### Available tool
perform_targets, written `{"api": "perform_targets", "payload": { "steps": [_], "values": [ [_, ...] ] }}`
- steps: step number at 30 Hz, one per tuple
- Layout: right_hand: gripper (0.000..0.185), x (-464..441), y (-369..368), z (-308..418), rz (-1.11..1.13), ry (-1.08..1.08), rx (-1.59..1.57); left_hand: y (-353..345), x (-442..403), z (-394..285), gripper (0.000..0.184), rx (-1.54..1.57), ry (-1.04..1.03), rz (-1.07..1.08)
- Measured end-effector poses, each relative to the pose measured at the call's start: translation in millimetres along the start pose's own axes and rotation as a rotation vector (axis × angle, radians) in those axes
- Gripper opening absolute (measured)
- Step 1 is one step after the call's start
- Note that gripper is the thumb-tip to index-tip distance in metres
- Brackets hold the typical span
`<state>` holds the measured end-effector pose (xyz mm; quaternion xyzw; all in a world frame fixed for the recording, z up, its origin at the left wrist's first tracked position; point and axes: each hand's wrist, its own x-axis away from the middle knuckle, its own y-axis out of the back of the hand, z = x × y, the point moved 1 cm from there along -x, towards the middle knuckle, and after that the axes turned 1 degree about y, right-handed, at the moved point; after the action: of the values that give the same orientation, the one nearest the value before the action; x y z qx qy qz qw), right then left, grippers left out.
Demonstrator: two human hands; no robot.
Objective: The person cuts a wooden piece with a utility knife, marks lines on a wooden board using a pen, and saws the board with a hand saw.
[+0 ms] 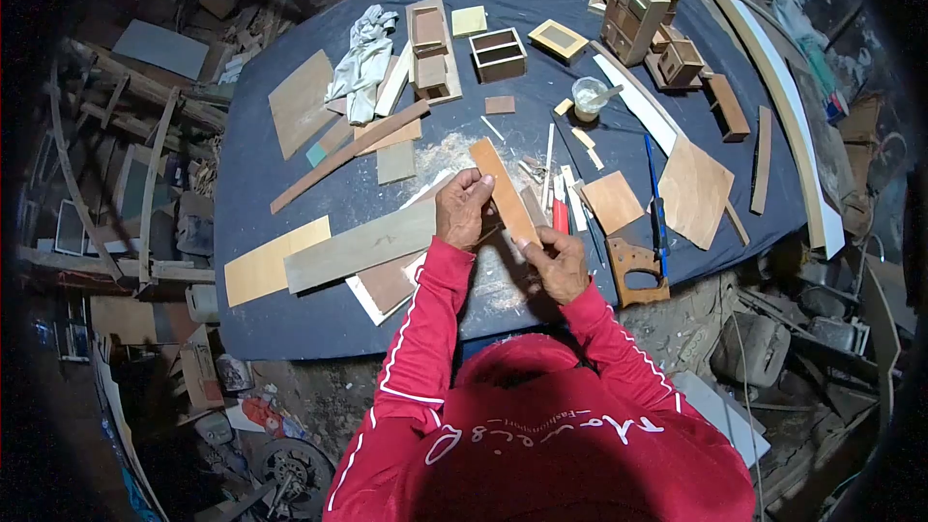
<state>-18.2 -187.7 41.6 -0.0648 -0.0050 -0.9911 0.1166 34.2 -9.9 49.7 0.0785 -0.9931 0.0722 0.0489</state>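
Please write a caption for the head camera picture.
Two hands hold a thin wooden strip above a cloth-covered worktable, with a handsaw and wood pieces around.

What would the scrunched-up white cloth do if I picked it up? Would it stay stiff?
The white cloth would probably droop, since it lies in soft, loose folds. It looks thin, so it may feel light for its size. It probably wouldn't roll, because it's crumpled and uneven.

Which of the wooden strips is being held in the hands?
The short orange-brown strip, gripped by the left hand and the right hand; others, like the long brown strip, lie unheld.
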Motion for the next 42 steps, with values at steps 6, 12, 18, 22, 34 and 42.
{"api": "perform_targets", "payload": {
  "steps": [6,12,18,22,34,42],
  "values": [
    [0.04,-7,4,-1,0.111,-0.063,-0.336,-18,10,5,0.016,0.357,0.079,-0.192],
    [0.034,-24,8,-3,0.139,0.023,-0.216,-11,11,15,0.019,0.069,0.013,-0.211],
    [0.026,-20,6,-13,0.182,-0.337,-0.503,-8,20,12,0.023,0.178,0.076,-0.168],
    [0.033,-18,2,-21,0.314,-0.38,-0.884,-5,20,25,0.022,0.211,0.138,-0.182],
    [0.042,-10,10,-14,0.271,-0.475,-0.724,2,15,44,0.024,0.232,0.033,-0.155],
    [0.033,-14,10,-61,0.231,-0.272,-0.327,-23,34,21,0.028,0.061,-0.166,-0.128]
  ]
}}
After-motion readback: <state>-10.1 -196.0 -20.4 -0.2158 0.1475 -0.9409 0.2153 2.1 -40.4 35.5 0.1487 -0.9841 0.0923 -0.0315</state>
